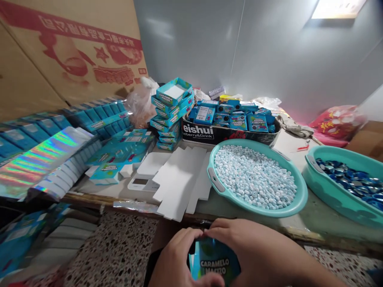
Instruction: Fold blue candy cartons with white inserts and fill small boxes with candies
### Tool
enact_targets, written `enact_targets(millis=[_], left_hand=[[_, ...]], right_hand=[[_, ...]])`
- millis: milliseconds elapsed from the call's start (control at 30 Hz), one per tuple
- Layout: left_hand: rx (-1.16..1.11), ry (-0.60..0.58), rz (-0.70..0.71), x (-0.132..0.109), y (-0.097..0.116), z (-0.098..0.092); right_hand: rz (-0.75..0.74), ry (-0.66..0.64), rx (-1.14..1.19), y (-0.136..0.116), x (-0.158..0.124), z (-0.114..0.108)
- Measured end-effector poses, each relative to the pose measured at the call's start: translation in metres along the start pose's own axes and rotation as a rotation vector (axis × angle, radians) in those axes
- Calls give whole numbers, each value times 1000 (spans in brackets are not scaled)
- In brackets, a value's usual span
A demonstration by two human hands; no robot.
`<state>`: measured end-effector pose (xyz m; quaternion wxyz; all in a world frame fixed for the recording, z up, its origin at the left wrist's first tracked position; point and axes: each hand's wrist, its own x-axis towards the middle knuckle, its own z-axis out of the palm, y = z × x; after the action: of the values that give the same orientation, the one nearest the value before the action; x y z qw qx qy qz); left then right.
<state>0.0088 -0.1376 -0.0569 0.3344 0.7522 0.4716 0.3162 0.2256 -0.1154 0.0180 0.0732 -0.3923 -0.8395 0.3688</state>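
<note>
At the bottom of the head view, below the table's front edge, both hands are wrapped round a blue candy box [214,255] printed "CARAMELO MACIZO". My left hand [179,255] grips its left side, with the thumb across the front. From the right, my right hand [242,247] curls over the top and side. Much of the box is hidden by the fingers. Nearest on the table are flat white cardboard blanks [179,177] and a turquoise basin [302,199] full of small pale blue-white candies [254,175].
Beyond stand a stack of blue trays [172,113] and a black carton [227,137] of small blue boxes. A white scale [143,181] and flattened blue boxes [119,153] lie left. A second basin [326,185] holds blue foil pieces. Rows of packed boxes [98,117] line the far left.
</note>
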Motion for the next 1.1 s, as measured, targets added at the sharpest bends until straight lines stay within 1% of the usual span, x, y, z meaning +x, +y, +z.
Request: enact_targets(millis=[67, 133, 200, 267, 367, 433, 533, 600, 667, 700, 733, 767, 800, 833, 867, 900, 933, 967, 1000, 1033, 1067, 1100], left_hand=[[37, -46, -14, -2, -4, -8], [52, -82, -7, -2, -3, -16], [25, -106, 6, -1, 3, -23], [-28, -129, -21, 2, 13, -26], [-121, -186, -129, 7, 22, -25], [-162, -187, -169, 8, 19, -22], [-183, -166, -160, 6, 9, -17], [-183, -208, -162, 3, 6, -14], [-180, -267, -199, 0, 5, -11], [-185, -274, -208, -2, 4, -9], [-194, -243, -209, -5, 1, -7], [-204, -167, -204, -9, -2, -4], [-215, -57, -198, -14, -7, -1], [-236, 83, -196, -21, -13, 3], [-259, 254, -215, -29, -20, 5], [-270, 430, -254, -38, -26, 7], [-256, 582, -293, -48, -31, 8], [-216, 702, -316, -57, -35, 8], [-153, 786, -321, -65, -37, 7], [-78, 824, -305, -72, -38, 5], [-1, 808, -268, -77, -38, 2], [72, 761, -213, -80, -38, -2]], right_hand=[[-9, -21, -29, -6, 1, -3], [-24, -33, -63, -12, 4, -4], [-30, -25, -102, -18, 7, -5], [-13, 7, -136, -23, 9, -4], [1, 46, -165, -26, 10, -2], [-14, 62, -164, -24, 9, 0], [14, 96, -119, -17, 7, 3], [72, 81, -78, -10, 5, 5], [127, 22, -21, -4, 5, 7], [150, -8, 17, -1, 5, 7], [168, -24, 58, 0, 5, 6], [178, -23, 102, 1, 5, 5], [183, -5, 151, 1, 6, 4], [182, 33, 207, 1, 8, 4], [173, 88, 270, -1, 10, 5], [156, 153, 338, -3, 13, 7], [130, 224, 409, -6, 17, 11], [93, 295, 481, -9, 21, 18], [42, 360, 547, -12, 27, 27], [-15, 409, 610, -15, 34, 37], [-62, 432, 674, -17, 41, 49], [-100, 427, 745, -19, 49, 62]])
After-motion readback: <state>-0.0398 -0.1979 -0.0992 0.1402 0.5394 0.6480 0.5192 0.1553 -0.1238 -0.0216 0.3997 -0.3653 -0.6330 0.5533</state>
